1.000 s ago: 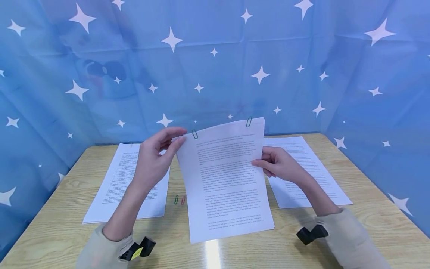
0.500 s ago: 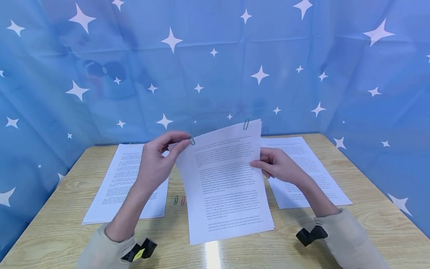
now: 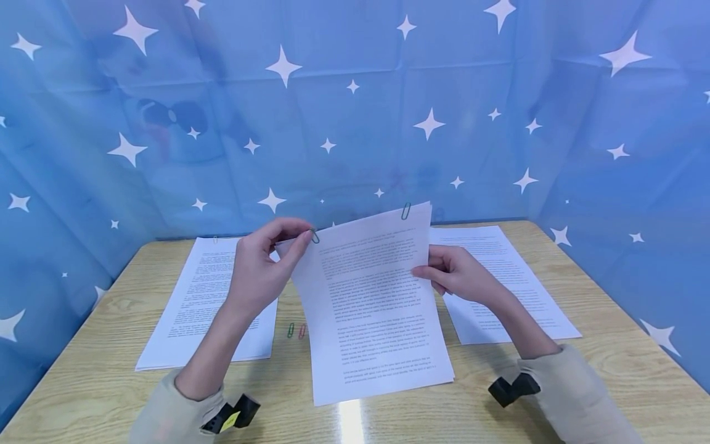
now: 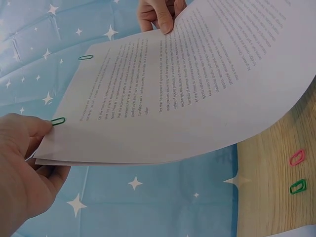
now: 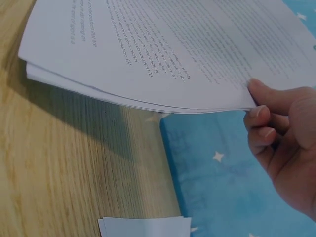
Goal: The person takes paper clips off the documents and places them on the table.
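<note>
Printed sheets (image 3: 377, 308) (bowed) hang between left hand (image 3: 261, 265) and right hand (image 3: 459, 273).

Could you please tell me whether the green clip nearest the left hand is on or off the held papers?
On: the left wrist view shows the green clip crossing the top edge of the papers.

Here's the tabletop (image 3: 421, 420), pale wood grain, and a streak of glare (image 3: 352, 422) blazing at six o'clock! White printed pages (image 3: 199, 302) lie flat between nine and ten; more printed pages (image 3: 518, 280) at two. And near nine, a green clip (image 3: 291, 330) right beside a pinkish-red clip (image 3: 302, 332)!
</note>
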The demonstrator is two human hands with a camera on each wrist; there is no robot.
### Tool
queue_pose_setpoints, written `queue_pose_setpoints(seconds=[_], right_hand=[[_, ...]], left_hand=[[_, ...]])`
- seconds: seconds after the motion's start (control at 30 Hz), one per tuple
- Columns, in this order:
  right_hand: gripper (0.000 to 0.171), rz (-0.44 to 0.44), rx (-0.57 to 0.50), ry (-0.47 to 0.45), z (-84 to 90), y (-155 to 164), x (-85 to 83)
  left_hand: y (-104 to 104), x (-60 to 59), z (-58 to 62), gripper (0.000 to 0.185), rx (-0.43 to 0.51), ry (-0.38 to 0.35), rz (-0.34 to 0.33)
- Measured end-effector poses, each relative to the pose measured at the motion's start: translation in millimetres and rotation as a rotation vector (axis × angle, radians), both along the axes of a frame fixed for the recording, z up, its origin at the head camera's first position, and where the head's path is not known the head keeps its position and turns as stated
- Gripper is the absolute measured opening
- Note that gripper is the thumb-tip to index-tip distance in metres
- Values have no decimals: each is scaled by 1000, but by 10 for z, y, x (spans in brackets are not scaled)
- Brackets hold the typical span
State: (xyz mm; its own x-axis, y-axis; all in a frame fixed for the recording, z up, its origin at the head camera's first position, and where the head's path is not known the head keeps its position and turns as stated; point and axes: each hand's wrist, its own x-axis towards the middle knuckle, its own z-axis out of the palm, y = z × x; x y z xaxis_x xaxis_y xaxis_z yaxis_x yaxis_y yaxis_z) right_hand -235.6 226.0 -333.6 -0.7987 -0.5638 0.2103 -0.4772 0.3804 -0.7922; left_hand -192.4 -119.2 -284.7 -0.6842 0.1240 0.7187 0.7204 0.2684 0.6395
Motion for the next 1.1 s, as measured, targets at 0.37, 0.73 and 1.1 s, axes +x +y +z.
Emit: queue_pose_setpoints(seconds=[0.37,0.73,1.1], right_hand=[[28,-13,15,14,-4,-10,-2],[28,-58,40,14,5,17,-5],[27,-57,20,31,-35,68,-64]], left_hand=[[-5,8,28,7,44,8,19],[-53,20,77,9,157,-18,-22],[-35,64,146,11,203,-2,-36]])
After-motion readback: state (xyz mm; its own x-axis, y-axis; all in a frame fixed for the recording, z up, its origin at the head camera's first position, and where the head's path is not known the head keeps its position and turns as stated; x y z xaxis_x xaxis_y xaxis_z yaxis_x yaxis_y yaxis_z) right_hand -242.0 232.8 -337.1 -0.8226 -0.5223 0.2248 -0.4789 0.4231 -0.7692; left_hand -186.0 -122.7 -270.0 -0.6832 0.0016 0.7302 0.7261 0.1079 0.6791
